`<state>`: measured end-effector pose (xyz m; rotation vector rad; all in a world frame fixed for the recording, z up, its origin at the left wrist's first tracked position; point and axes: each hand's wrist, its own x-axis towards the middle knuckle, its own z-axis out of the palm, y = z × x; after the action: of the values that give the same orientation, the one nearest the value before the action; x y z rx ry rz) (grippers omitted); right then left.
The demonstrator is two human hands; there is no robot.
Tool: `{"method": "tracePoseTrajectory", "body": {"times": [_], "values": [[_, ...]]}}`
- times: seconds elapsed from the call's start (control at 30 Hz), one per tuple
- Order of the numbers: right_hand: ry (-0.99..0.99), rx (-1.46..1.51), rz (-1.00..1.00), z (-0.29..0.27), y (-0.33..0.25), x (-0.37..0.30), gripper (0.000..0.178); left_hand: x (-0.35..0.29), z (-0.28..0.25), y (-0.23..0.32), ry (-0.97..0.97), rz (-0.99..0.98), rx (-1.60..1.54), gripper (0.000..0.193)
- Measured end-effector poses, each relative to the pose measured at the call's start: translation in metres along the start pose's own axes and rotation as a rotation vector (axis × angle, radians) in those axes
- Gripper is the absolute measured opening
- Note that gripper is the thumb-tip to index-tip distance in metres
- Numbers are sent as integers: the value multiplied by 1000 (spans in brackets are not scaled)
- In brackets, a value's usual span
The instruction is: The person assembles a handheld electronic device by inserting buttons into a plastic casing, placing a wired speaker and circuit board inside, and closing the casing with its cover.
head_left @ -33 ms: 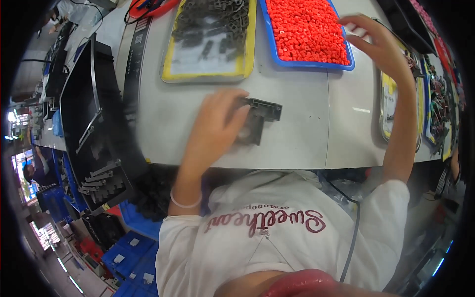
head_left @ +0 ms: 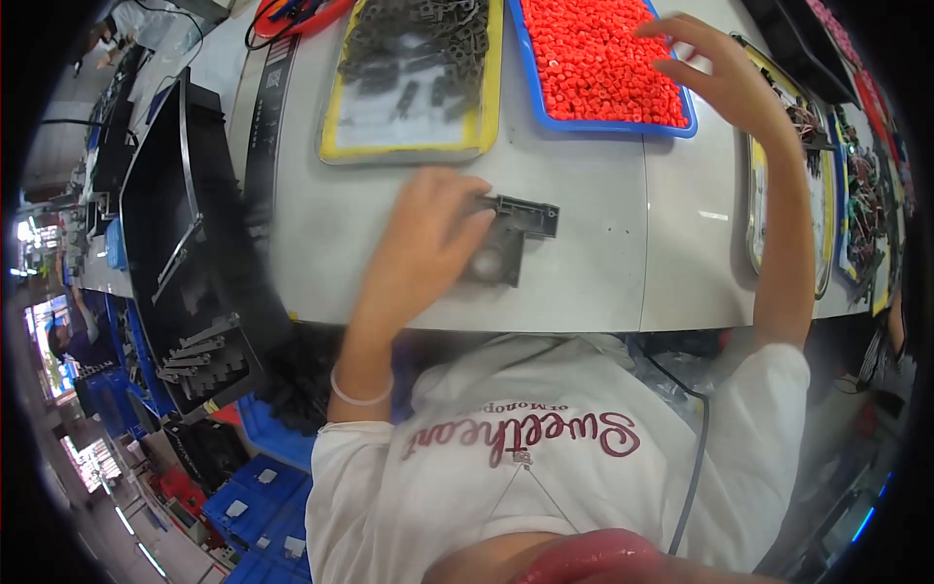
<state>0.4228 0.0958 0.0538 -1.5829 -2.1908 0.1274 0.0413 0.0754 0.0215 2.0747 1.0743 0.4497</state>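
My left hand (head_left: 423, 234) is closed on the left end of a black L-shaped plastic housing (head_left: 508, 243) at the middle of the table, its fingertips at the upper edge and the thumb on top. A round feature shows on the housing's lower part; the hand covers its left side. My right hand (head_left: 725, 78) reaches over the right edge of a blue tray (head_left: 623, 127), fingers bent and apart, with nothing visible between them. Many small red plastic pieces (head_left: 598, 73) fill that tray. I cannot tell whether the fingertips touch them.
A yellow-edged tray (head_left: 409, 155) with dark plastic parts lies left of the blue one. Farther left stands a large black bin (head_left: 161, 224) holding long grey parts. On the right are another yellow-edged tray (head_left: 759, 219) and a tray of wired parts (head_left: 861, 195).
My right hand has moved left and slightly up, farther over the red pieces. My left hand and the housing have barely shifted.
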Motion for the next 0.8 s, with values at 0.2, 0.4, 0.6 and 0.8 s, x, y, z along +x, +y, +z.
{"method": "tracePoseTrajectory", "body": {"times": [0.2,0.4,0.6,0.8], "values": [[-183,-98,166,30,-23,53,33,58,-53,21,158,29,81,32],[-114,-125,178,46,-11,66,21,120,-98,62,412,24,211,25],[20,-205,111,42,-30,58,13,197,-87,-38,462,239,309,20],[158,-139,97,38,-38,49,12,206,-39,-52,553,165,419,22]]}}
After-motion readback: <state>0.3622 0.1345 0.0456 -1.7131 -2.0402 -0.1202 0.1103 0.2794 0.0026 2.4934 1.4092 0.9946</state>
